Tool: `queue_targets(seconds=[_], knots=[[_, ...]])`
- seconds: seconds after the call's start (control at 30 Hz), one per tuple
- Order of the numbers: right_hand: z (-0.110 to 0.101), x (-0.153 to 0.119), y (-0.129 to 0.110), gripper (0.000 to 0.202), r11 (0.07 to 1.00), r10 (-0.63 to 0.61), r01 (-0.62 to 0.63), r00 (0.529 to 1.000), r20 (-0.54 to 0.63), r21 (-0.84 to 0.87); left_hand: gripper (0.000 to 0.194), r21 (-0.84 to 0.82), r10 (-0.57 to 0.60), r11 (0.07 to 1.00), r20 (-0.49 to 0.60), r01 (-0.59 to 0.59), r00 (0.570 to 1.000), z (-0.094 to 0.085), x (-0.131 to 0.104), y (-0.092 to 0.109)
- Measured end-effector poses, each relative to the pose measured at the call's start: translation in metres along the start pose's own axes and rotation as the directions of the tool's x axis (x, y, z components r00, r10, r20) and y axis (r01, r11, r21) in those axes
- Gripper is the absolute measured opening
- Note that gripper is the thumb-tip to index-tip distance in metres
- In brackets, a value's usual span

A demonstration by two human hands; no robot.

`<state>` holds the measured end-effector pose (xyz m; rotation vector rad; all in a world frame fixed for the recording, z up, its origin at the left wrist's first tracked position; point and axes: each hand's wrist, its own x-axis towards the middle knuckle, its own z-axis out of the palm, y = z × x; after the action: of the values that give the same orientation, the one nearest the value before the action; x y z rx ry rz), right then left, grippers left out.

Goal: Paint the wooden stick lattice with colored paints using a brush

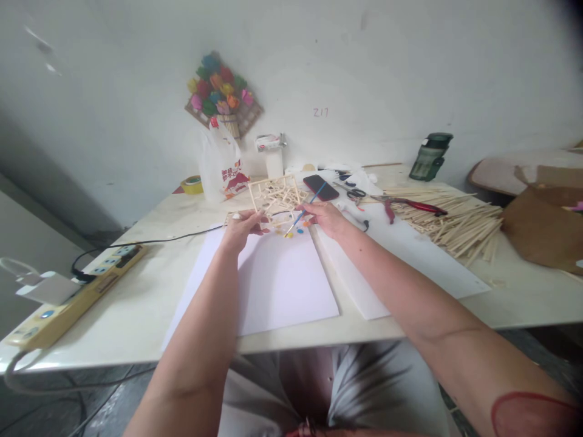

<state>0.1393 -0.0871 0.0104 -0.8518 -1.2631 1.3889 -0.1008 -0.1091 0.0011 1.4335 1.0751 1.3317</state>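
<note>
"Just left of the phone (314,185), what do we see in hand?"

"A boxy frame (252,198) of thin, pale wooden sticks. Our left hand (243,229) has its fingers closed on it; our right hand (325,217) pinches a slim blue brush (315,196) — whether it also touches the frame, we can't tell."

"And containers?"

"Farther left of the phone, a crinkled plastic bag (221,173) — we can't make out its contents. Behind the phone, leftward, a white cup (274,165) with a packet on top; well right of it, a translucent green bottle (430,159)."

"Textures?"

"Right of the phone, a bristling heap of straight sticks (460,227); nearer us, smooth white paper (282,285)."
</note>
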Motion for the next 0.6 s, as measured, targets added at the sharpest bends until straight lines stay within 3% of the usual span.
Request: queue_targets(seconds=[0.1, 0.27, 0.43, 0.6], knots=[[-0.001, 0.001, 0.001, 0.026, 1.0, 0.006, -0.006, 1.0, 0.022, 0.009, 0.045, 0.04, 0.011, 0.999, 0.004, -0.011, 1.0, 0.0, 0.0, 0.001], [-0.006, 0.004, 0.005, 0.026, 0.998, -0.041, 0.042, 0.999, -0.024, 0.054, 0.046, -0.001, 0.018, 1.0, -0.149, -0.018, 0.989, 0.003, 0.001, -0.002], [-0.011, 0.004, -0.002, 0.03, 0.987, -0.078, 0.084, 0.996, -0.052, 0.134, 0.044, -0.016, -0.021, 1.0, -0.199, 0.018, 0.98, 0.005, 0.002, -0.005], [-0.018, 0.003, -0.013, 0.031, 0.979, -0.114, 0.141, 0.977, -0.18, 0.147, 0.042, -0.04, -0.021, 0.999, -0.262, 0.011, 0.965, 0.006, 0.001, -0.005]])
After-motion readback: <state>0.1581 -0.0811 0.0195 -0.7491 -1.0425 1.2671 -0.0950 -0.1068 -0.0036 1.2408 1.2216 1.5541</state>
